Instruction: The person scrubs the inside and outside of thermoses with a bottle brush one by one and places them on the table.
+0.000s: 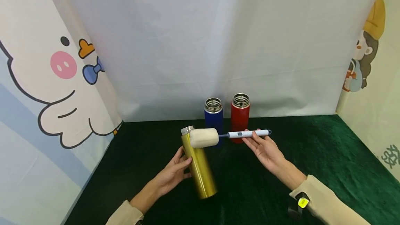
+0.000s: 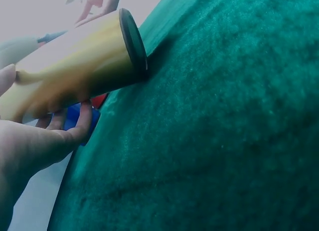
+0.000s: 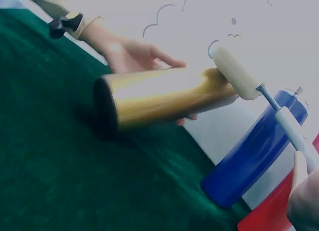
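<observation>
My left hand (image 1: pixel 173 173) grips a yellow-gold metal bottle (image 1: pixel 202 173) around its body, fingers behind and thumb in front. The bottle tilts, its silver mouth up and to the left, its dark base toward the cloth in the left wrist view. My right hand (image 1: pixel 265 150) pinches the white handle (image 1: pixel 247 134) of a bottle brush between thumb and fingers. The brush lies about level, and its cream sponge head (image 1: pixel 204 138) crosses in front of the bottle's upper part, just below the mouth. Whether sponge and bottle touch I cannot tell.
Behind the brush stand a blue bottle (image 1: pixel 214 117) and a red bottle (image 1: pixel 240 115), both lidless with silver mouths. A dark green cloth (image 1: pixel 312 155) covers the table. A pale curtain (image 1: pixel 187 44) rises behind it, with printed cartoon panels at both sides.
</observation>
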Demonstrator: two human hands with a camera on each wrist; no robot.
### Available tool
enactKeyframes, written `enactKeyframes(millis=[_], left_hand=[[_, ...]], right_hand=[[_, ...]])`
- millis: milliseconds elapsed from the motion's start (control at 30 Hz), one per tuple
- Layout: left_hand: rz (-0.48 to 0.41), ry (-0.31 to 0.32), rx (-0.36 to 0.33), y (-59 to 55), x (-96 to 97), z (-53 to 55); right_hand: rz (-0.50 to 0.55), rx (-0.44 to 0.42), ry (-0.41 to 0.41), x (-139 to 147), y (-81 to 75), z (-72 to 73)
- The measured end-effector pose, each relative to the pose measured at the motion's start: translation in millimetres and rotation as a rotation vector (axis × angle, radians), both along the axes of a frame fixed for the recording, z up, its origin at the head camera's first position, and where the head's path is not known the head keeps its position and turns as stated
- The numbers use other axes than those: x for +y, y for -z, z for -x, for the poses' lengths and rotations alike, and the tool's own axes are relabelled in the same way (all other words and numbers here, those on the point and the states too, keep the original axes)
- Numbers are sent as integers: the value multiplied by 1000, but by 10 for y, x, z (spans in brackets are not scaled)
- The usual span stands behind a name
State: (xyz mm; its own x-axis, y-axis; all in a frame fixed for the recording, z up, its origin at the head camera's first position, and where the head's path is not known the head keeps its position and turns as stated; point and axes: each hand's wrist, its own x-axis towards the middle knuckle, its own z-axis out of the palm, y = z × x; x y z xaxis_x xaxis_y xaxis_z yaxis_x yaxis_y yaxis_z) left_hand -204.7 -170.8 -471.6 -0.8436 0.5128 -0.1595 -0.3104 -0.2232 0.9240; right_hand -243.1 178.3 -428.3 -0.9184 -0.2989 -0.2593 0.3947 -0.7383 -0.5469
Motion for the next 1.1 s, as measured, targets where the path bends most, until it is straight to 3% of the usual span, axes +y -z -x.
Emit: enactKeyframes(millis=[200, 367, 500, 833, 1100], left_hand=[[-49, -16, -68, -13, -13, -12], [-21, -101, -123, -5, 13, -11], [-14, -123, -97, 8, 27, -6], [-49, -62, -24, 4, 51, 7], [-24, -99, -36, 21, 36, 28]], right_hand=[[-169, 23, -38, 96, 107, -105], [-267, 34, -82, 213, 224, -166], [-310, 37, -120, 304, 289, -198], [-400, 86, -173, 443, 335, -194], [-337, 95, -121, 285, 216, -99]])
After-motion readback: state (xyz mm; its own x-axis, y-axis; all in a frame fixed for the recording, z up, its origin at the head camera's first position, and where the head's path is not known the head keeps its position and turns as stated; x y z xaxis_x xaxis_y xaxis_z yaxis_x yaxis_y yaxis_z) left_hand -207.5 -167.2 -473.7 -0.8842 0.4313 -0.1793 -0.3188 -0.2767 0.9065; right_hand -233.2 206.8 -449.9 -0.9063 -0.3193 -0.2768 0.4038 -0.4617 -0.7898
